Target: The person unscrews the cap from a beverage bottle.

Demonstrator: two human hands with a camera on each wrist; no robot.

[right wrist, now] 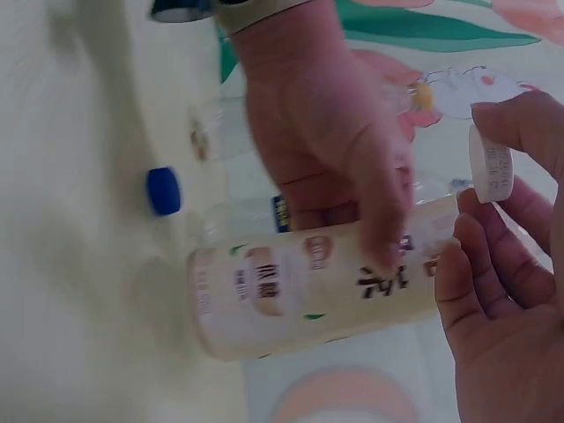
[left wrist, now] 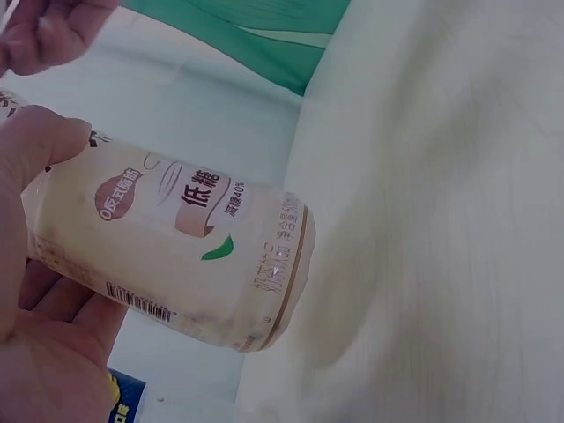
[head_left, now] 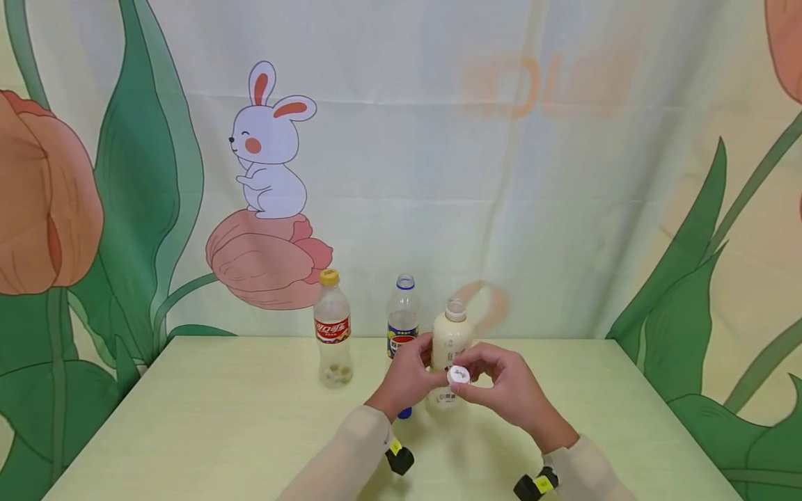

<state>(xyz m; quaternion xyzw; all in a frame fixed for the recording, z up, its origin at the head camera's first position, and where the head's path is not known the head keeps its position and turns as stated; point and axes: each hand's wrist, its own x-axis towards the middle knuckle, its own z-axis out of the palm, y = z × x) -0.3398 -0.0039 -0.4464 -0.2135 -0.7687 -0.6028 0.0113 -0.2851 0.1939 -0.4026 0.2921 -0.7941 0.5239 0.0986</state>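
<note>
My left hand grips a cream-coloured plastic drink bottle, its fingers wrapped round the side and the thumb across the label. The bottle's mouth is uncovered. In the left wrist view the lower label of the bottle shows, with a leaf and brown print. Between thumb and fingers of my right hand is a white bottle cap, in front of the bottle and apart from its neck. The right wrist view shows the white cap edge-on, pinched near the bottle's top end.
Left of the cream bottle stands a clear bottle with a blue label and no cap. A blue cap lies on the table before it. Further left stands a red-labelled bottle with a yellow cap. A printed curtain hangs behind.
</note>
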